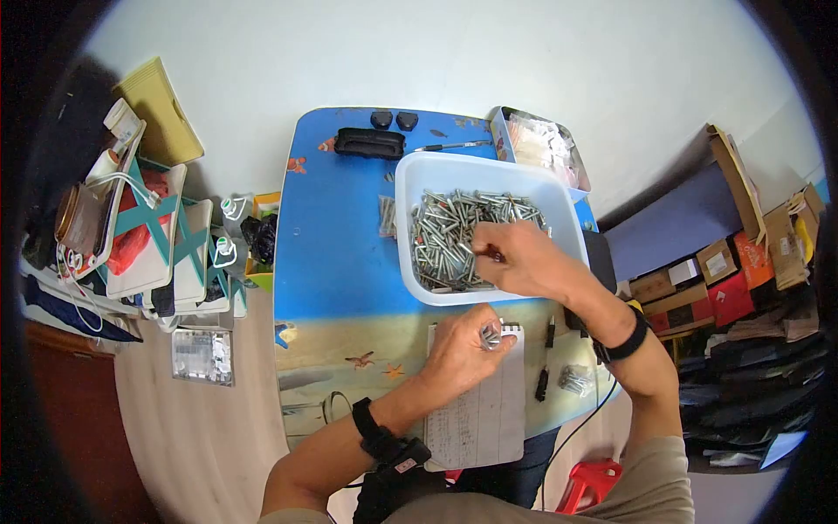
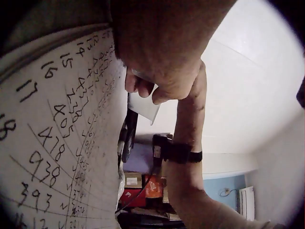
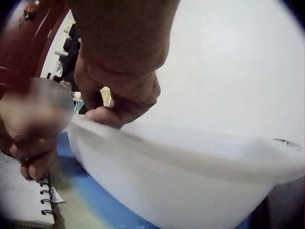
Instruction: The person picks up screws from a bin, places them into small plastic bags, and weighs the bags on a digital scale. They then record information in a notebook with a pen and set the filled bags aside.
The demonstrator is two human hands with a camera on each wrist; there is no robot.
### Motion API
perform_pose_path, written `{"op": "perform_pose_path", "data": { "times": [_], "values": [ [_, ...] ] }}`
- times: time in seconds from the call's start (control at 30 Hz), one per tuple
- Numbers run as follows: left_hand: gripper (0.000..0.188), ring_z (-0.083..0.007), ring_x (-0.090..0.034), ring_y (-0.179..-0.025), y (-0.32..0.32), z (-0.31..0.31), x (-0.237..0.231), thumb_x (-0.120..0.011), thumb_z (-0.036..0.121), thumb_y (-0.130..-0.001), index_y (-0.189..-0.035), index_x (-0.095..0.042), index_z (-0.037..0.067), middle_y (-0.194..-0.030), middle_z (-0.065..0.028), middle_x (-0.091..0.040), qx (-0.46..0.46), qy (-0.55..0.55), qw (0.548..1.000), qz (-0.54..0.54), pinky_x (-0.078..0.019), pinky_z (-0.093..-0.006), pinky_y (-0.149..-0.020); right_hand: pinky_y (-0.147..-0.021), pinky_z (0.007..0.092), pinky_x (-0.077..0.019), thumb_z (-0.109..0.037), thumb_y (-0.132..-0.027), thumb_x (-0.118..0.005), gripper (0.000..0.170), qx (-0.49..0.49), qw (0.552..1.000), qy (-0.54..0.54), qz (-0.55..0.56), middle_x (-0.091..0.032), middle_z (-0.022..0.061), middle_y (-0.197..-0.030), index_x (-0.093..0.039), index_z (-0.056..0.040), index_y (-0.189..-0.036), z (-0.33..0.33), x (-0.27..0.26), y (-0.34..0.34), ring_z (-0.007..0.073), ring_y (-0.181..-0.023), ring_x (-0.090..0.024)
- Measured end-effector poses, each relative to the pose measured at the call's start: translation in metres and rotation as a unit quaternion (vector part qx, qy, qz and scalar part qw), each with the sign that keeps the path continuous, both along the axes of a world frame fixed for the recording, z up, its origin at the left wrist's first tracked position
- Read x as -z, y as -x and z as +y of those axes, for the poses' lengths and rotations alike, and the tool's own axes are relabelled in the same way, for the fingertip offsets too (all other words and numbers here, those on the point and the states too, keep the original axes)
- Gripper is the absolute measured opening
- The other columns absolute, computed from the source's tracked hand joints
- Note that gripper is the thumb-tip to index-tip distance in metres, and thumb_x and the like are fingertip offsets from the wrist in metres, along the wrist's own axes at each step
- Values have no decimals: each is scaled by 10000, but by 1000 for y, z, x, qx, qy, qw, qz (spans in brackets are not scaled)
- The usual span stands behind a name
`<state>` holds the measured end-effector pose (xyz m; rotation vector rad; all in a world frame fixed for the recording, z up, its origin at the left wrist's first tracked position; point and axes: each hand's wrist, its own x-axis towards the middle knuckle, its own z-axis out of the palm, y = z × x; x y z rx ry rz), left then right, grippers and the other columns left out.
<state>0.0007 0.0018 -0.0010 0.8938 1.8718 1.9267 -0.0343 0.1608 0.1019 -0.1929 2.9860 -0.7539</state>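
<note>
A white plastic tub [image 1: 406, 223] on the table holds many metal bolts [image 1: 441, 236]; its outer wall [image 3: 167, 181] fills the lower right wrist view. Over the bolts, the right hand [image 1: 524, 258] has its fingers curled; whether they pinch anything is hidden. The left hand [image 1: 463, 349], below the tub's near edge, grips a small bundle of bolts [image 1: 491, 337], ends showing. Under that hand lies a spiral notepad [image 1: 476, 419], its page [image 2: 57, 124] covered in handwritten numbers. In the right wrist view, the right hand [image 3: 119, 95] is at the tub's rim.
A black tray [image 1: 370, 143], a pen [image 1: 454, 146] and a box of bags [image 1: 541, 153] lie toward the back. Right of the notepad are a black pen [image 1: 542, 384] and a bag of bolts [image 1: 575, 380]. A cable [image 1: 576, 430] crosses the table's right edge.
</note>
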Motion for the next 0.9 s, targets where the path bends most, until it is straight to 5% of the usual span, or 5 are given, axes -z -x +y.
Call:
{"op": "perform_pose_path", "data": {
  "times": [0.07,0.37,0.43,0.87,0.9],
  "values": [
    [257,-313,-608,-587,0,2,2,-794,104,-769,-805,-554,20,-688,-182,-615,-7,8,1000,20,-474,-393,-557,-601,385,-495,-45,-798,-636,80,2,1000,26,-7,-635,177,-715,-636,-7,-868,2,-24,-22,347,-642,-634],
    [274,-255,-615,-574,-3,4,5,-811,129,-757,-831,-573,15,-712,-165,-646,-18,21,1000,7,-474,-356,-547,-572,455,-493,-64,-799,-687,103,-112,992,-9,58,-627,153,-718,-649,-42,-892,1,-34,-82,363,-656,-636],
    [264,-255,-630,-593,-2,4,4,-806,123,-756,-840,-580,15,-727,-168,-652,-16,20,1000,13,-479,-354,-559,-565,391,-506,-37,-791,-720,89,-131,991,-24,28,-648,119,-715,-670,-52,-863,-2,-31,-81,325,-642,-656],
    [262,-269,-724,-848,2,0,2,-725,37,-813,-1065,-655,39,-918,-154,-718,39,-2,999,13,-538,-333,-723,-532,420,-484,-14,-787,-713,226,-175,981,-67,-52,-619,126,-661,-598,-56,-977,-12,-16,-53,340,-624,-649],
    [262,-269,-724,-848,2,0,0,-725,37,-813,-1065,-655,39,-918,-154,-718,37,-2,999,13,-538,-333,-723,-549,407,-488,-11,-790,-715,213,-177,982,8,-69,-633,130,-694,-602,-52,-965,-5,-17,-53,339,-647,-654]
  ]
}}
